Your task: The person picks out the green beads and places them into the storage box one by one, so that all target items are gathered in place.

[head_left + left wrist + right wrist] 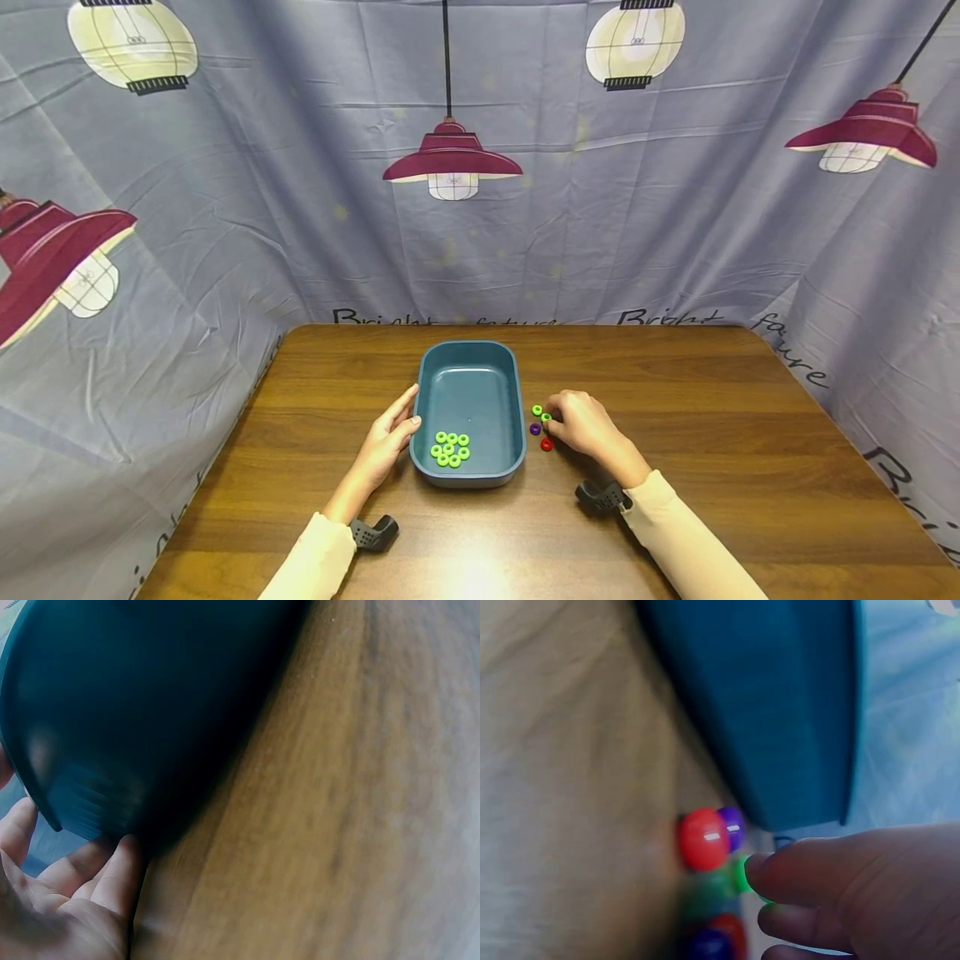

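Note:
A blue-green plastic bin (468,481) stands on the table, with several light green rings (448,448) lying in its near left corner. My left hand (384,442) rests against the bin's left side, its fairly straight fingers (124,874) touching the outer wall. Right of the bin, my right hand (581,421) reaches down, thumb and fingertips pinching a green ring (546,417) at the tabletop. Another green ring (537,410) lies just beyond it. A purple ring (535,429) and a red ring (547,445) sit close by on the near side.
The brown wood-grain table (675,400) extends to both sides of the bin. Behind it hangs a grey-blue curtain (540,250) printed with lamps and lettering. A black wrist strap (375,533) is on the left wrist, another strap (602,497) on the right.

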The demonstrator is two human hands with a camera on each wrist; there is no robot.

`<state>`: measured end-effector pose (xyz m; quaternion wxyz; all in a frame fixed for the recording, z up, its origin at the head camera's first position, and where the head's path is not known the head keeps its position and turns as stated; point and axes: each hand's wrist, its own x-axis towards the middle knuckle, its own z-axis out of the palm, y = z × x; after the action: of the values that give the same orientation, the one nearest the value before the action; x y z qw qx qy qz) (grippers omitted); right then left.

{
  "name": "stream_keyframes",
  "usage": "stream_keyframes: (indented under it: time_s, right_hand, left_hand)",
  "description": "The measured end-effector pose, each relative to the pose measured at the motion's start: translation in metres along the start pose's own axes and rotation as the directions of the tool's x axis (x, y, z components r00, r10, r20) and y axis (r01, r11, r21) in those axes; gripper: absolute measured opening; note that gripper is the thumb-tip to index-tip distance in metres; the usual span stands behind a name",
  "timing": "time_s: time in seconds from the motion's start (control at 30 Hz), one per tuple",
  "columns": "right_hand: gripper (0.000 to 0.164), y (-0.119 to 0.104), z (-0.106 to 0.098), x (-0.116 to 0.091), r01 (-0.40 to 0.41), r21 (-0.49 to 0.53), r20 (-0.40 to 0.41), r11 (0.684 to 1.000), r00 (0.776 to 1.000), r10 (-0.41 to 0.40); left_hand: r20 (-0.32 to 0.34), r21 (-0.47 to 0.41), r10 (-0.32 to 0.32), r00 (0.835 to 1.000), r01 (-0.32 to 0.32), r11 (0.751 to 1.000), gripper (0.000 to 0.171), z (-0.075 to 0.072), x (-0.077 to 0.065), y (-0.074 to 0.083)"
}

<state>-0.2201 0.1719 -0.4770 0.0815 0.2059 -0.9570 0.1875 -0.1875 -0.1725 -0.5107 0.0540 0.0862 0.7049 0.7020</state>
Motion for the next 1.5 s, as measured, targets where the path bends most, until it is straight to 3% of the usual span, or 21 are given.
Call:
stream_keyframes:
  time_s: [0.27, 0.6, 1.0, 1.5]
  right_hand:
    - [0.006, -0.014, -0.018, 0.011, 0.022, 0.073, -0.042, 0.997, 0.999, -0.019]
    - [0.013, -0.05, -0.031, 0.021, 0.101, 0.111, -0.108, 0.989, 0.99, -0.089]
    - [0.012, -0.091, -0.011, 0.032, 0.234, 0.091, -0.067, 0.968, 0.971, -0.229]
    - [0.01, -0.117, 0.02, 0.043, 0.244, 0.113, 0.065, 0.963, 0.966, -0.252]
  left_hand:
    - [-0.008, -0.003, -0.004, 1.0, 0.004, 1.0, 0.061, -0.002, 0.0, -0.001]
    - [-0.006, 0.003, 0.0, 1.0, 0.0, 1.0, 0.061, -0.001, 0.001, -0.003]
    - [-0.008, -0.003, 0.004, 1.0, -0.004, 1.0, 0.061, 0.001, 0.0, -0.001]
    - [0.009, -0.018, -0.001, 1.0, 0.002, 1.0, 0.062, 0.0, 0.0, 0.0]
